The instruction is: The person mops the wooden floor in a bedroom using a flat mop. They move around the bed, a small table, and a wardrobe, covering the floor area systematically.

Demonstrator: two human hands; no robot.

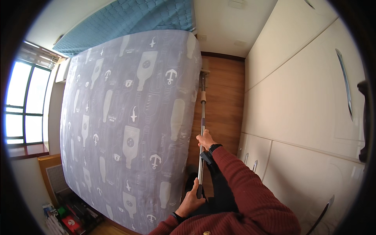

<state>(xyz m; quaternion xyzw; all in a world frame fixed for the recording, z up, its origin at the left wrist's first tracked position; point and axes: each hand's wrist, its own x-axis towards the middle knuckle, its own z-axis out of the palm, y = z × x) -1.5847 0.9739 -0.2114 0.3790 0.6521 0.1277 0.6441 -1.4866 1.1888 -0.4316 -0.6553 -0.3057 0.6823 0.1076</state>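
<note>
A mop point(202, 111) with a long silvery pole and dark grip sections runs away from me along the right side of the bed. My right hand point(206, 140) is closed round the middle of the pole, with a dark band on that wrist. Nearer my body, my left hand point(191, 199) grips the dark lower end, its thumb laid up along the handle. At the far end, the narrow mop head point(205, 72) is down at floor level by the bed's far right corner; part of it seems hidden by the bed edge.
The bed point(117, 113) with a grey patterned sheet fills the left. A blue quilted headboard cover point(129, 23) stands behind it. Wooden floor point(223, 102) forms a narrow strip between bed and white cabinets point(297, 86). A window point(25, 103) and a box of odds and ends point(72, 219) are at far left.
</note>
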